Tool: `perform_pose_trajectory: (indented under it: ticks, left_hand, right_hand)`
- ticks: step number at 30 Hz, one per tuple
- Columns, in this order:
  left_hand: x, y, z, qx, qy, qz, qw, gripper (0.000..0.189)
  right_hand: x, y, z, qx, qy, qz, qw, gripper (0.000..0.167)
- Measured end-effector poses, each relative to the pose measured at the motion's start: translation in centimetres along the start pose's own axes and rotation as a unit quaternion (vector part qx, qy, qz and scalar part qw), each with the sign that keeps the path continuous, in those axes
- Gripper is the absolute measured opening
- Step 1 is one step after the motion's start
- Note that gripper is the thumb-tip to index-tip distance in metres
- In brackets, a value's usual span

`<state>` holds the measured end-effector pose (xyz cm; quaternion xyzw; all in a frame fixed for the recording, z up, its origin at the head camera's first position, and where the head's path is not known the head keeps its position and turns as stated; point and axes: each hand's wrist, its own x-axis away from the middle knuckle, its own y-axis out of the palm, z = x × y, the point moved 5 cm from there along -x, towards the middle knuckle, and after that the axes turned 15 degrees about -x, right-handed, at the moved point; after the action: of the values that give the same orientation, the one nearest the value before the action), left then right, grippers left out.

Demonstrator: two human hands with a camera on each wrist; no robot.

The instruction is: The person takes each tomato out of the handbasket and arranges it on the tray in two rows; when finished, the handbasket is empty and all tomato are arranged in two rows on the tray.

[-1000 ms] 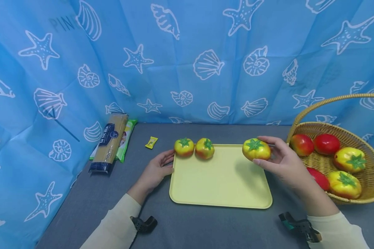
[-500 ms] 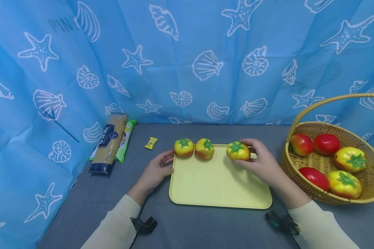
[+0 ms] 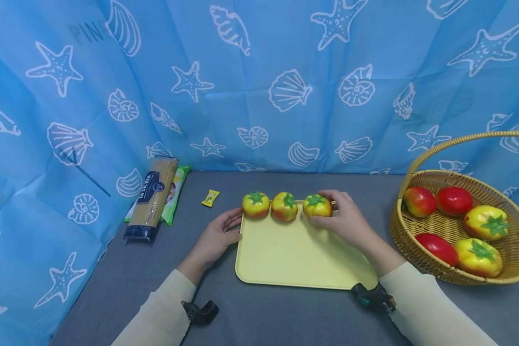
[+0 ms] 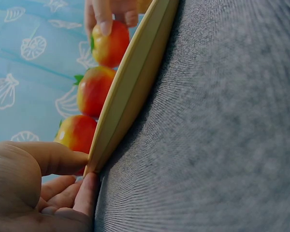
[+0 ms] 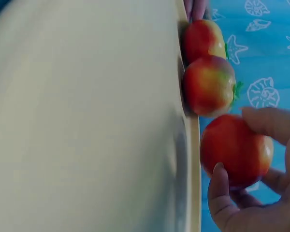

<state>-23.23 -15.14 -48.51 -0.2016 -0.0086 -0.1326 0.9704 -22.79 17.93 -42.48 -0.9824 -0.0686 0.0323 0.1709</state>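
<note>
My right hand [image 3: 348, 216] grips a glossy yellow-red persimmon [image 3: 317, 206] with a green leafy top, close over the back edge of the pale yellow tray [image 3: 294, 259]. The right wrist view shows the thumb and fingers around this persimmon [image 5: 234, 150]. Two similar persimmons, a left one [image 3: 256, 205] and a middle one [image 3: 284, 206], sit side by side at the tray's back left. My left hand [image 3: 216, 238] holds the tray's left edge. In the left wrist view, its thumb and fingers pinch the tray's rim [image 4: 123, 96].
A wicker basket [image 3: 400, 245] with a tall handle stands at the right, holding red mangoes [image 3: 454, 201] and more persimmons [image 3: 477, 257]. Back left lie a spaghetti pack [image 3: 156, 197], a green packet [image 3: 175, 197] and a small yellow wrapper [image 3: 210, 198]. A blue curtain [image 3: 242, 96] hangs behind.
My right hand has carried the persimmon leftward and lower along the tray's back edge, towards the other two. The left hand has stayed at the tray's left edge.
</note>
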Motion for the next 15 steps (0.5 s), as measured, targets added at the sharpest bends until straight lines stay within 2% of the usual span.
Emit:
perform_pose_trajectory:
  ticks: [8,15]
  left_hand:
    - [0.1,0.0,0.4,0.000,0.000,-0.001,1.0000,0.073]
    - [0.1,0.0,0.4,0.004,0.000,-0.003,1.0000,0.073]
  right_hand:
    - [-0.6,1.2,1.2,-0.015,0.022,0.018,0.9995,0.074]
    - [-0.6,1.7,1.6,-0.024,0.036,0.051,0.9978,0.078]
